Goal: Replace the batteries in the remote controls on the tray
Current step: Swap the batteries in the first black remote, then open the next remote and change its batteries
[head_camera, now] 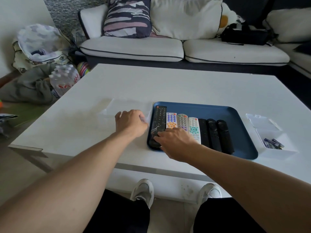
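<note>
A: We have our right hand (175, 142) down on the near end of the long black remote (159, 126), the one lying against the left wall of the blue tray (244, 130). What worries us here?

B: The clear film wrapped round that remote. It looks slick and crinkled, so our fingers (157, 137) could slide on it when we lift. They lie flat and close together on its lower end, reaching rather than pinching; we cannot tell that they have closed on it.

A: And the neighbours?

B: Six more remotes lie side by side to its right on the tray, touching or nearly so: three pale ones with coloured buttons (182, 122), then three slim black ones (214, 135). Dragging the first sideways could knock the row askew.

A: Our left hand (130, 122)?

B: It rests on the bench (185, 84) just left of the tray, loosely curled beside a clear plastic lid or box (127, 105); whether it grips anything we cannot tell. If it pushes the tray, everything shifts.

A: The spare batteries?

B: In the white box (276, 140) right of the tray, a small heap of batteries (273, 143) well apart from our hands. A careless sweep of our right arm could tip it.
</note>
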`<state>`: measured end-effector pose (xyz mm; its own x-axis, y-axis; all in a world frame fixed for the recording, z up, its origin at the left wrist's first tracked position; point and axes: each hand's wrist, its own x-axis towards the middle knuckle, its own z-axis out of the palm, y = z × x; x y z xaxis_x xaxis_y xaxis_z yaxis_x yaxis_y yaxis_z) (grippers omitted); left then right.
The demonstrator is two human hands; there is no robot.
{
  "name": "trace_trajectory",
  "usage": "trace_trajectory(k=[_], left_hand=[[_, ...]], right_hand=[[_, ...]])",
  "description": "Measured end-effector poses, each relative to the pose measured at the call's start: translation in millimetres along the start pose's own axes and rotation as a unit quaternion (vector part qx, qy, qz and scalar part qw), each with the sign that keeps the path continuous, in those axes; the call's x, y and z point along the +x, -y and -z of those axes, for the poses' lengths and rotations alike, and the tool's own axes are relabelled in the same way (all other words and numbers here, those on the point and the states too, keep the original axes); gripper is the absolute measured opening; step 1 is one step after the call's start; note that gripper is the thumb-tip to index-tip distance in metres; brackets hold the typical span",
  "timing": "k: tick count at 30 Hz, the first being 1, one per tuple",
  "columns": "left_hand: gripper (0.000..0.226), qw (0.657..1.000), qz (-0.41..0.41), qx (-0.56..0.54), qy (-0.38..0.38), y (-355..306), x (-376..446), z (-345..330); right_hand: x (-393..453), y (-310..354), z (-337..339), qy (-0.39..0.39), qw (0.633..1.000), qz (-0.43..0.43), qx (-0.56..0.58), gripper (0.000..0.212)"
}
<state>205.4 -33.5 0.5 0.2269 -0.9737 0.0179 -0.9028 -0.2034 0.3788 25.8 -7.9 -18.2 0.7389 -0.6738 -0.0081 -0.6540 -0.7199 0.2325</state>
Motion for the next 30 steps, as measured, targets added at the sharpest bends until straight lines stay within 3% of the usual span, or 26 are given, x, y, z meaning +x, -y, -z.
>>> trace_trajectory(k=[5, 8, 13, 17, 19, 21, 23, 25, 30], left_hand=[[0.015, 0.999, 0.017, 0.02, 0.037, -2.6, -3.2, -0.1], [0.006, 0.995, 0.031, 0.054, 0.081, -3.0, -6.1, 0.2], [0.028, 0.989, 0.032, 0.087, 0.116, -6.4, -10.7, -0.1], [0.051, 0.99, 0.039, 0.067, 0.114, -10.2, -10.0, -0.6], [0.061, 0.993, 0.044, 0.054, 0.095, -12.0, -10.1, -1.0], [0.054, 0.998, 0.039, 0.031, 0.051, -14.5, -10.3, -1.0], [0.04, 1.0, 0.006, -0.004, -0.006, -17.7, -10.5, -1.4], [0.042, 0.999, -0.035, -0.02, -0.023, -21.5, -10.4, -4.1], [0.096, 0.982, -0.136, 0.087, 0.099, -30.3, -17.4, -17.4]], right_hand=[[-0.2, -5.8, 7.6, 0.058, 0.993, -0.042, 0.097, 0.039], [-2.0, -19.6, 17.3, 0.071, 0.982, -0.076, 0.158, 0.053], [-5.0, -48.8, 18.6, 0.086, 0.976, -0.117, 0.162, 0.076], [-3.3, -62.2, 12.6, 0.157, 0.96, -0.142, 0.183, 0.099], [-2.1, -65.0, 15.8, 0.16, 0.949, -0.16, 0.221, 0.086], [3.5, -70.1, 16.0, 0.116, 0.939, -0.19, 0.262, 0.062], [10.9, -77.6, 9.6, 0.079, 0.943, -0.209, 0.245, 0.048], [17.5, -85.5, -1.6, 0.071, 0.949, -0.216, 0.218, 0.035], [39.3, -96.7, -22.8, 0.092, 0.953, -0.226, 0.18, 0.018]])
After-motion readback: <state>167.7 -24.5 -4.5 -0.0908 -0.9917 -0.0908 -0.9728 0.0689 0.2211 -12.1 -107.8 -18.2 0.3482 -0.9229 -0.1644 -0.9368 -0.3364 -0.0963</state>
